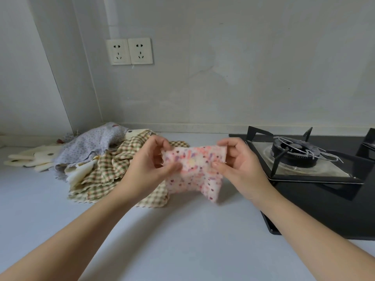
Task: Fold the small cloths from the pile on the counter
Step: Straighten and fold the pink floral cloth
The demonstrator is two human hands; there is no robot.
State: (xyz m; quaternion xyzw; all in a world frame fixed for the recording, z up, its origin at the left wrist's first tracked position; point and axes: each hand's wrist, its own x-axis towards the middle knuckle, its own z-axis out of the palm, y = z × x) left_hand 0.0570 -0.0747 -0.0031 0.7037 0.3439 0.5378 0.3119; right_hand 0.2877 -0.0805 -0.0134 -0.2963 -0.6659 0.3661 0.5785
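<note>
From the head view, both hands hold a small pink speckled cloth (pixel 194 169) in the air above the counter (pixel 182 230), just right of the pile (pixel 97 159). The left hand (pixel 150 165) pinches the cloth's left edge between thumb and curled fingers, and the right hand (pixel 237 161) pinches its right edge the same way, so the upper part is stretched between them while the lower part hangs loose with its two bottom corners drooping. The pile lies against the back left corner of the counter: a checked cloth (pixel 113 171) in front, a lilac flowered cloth (pixel 91 145) behind it, and cream pieces (pixel 32 159) at the far left. A gas hob (pixel 304 159) sits close on the right. The step seems to be squaring the cloth up before folding. To do it well, the grip should probably move to true corners, the top edge be pulled level and taut, then the cloth laid flat on the bare counter in front, clear of the hob, so the edges can be matched.
</note>
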